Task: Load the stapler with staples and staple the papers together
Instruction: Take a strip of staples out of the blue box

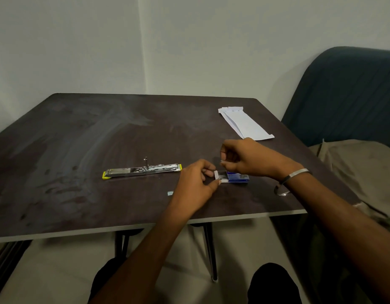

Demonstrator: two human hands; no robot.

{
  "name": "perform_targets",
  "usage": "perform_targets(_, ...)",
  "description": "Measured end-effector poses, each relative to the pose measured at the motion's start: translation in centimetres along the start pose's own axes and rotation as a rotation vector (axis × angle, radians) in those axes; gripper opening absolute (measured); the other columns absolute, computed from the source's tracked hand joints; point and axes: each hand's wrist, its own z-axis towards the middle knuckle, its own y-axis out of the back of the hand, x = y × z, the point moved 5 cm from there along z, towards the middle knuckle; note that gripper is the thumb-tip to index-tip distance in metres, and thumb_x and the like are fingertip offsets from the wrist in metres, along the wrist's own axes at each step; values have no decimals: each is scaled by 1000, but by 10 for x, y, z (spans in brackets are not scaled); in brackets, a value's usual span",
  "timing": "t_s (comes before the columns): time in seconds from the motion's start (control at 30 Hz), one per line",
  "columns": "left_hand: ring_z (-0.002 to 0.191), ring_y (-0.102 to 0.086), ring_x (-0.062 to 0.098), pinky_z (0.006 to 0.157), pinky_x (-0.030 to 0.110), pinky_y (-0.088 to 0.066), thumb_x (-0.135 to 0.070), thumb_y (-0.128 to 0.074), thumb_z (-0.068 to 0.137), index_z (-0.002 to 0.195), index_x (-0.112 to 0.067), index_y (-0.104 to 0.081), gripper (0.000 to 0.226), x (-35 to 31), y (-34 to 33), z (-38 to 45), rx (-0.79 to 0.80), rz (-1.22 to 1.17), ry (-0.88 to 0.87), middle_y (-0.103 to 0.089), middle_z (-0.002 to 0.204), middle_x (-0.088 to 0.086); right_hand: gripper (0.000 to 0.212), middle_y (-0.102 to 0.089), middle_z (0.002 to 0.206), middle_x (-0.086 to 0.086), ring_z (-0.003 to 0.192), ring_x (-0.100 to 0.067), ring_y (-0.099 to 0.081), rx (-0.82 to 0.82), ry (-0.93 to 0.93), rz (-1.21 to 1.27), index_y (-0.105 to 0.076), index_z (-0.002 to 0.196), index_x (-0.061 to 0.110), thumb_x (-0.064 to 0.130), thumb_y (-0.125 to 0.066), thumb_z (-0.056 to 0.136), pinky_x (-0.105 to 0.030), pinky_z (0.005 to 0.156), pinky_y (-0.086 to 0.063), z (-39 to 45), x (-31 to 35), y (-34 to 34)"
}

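Note:
A metal stapler (142, 170) with yellow ends lies fully hinged open and flat on the dark table (80, 150). To its right sits a small blue staple box (236, 178) with its white inner tray (220, 177) slid out to the left. My left hand (195, 183) pinches that tray between thumb and fingers. My right hand (248, 157) hovers just above the box, its fingers pinched on a small strip of staples (223, 160). Another short staple strip (170, 193) lies loose on the table below the stapler. White papers (245, 123) lie at the far right.
A dark green sofa (347, 95) with an olive cloth (352, 170) on it stands right of the table. A metal bangle (292, 181) circles my right wrist. The table's front edge (123, 228) runs just below my forearms.

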Motion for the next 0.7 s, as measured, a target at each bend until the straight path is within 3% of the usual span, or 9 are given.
perform_targets(0.33, 68, -48, -5, 65, 0, -36, -17, -75, 77, 93, -13, -70, 18, -11, -1, -4, 14, 72, -100, -61, 88, -5, 13, -66, 91, 1, 82, -10, -64, -156, -1, 21, -59, 97, 15, 22, -65, 87, -28, 78, -56, -23, -10, -3)
perform_targets(0.57, 66, -49, 5, 59, 7, -35, -16, -74, 76, 91, -22, -69, 16, -16, 6, -9, 23, 95, -121, -55, 84, -11, 23, -70, 102, -6, 91, -16, -66, -276, 62, 7, -66, 110, 10, 18, -64, 89, -26, 83, -54, -26, 7, -6)
perform_targets(0.7, 67, -53, 9, 59, 7, -38, -11, -73, 76, 89, -17, -70, 15, -15, 26, -11, -12, 83, -129, -57, 82, -7, 21, -71, 98, -7, 90, -18, -67, -333, 90, -10, -68, 106, 10, 20, -65, 88, -28, 80, -53, -17, 22, -9)
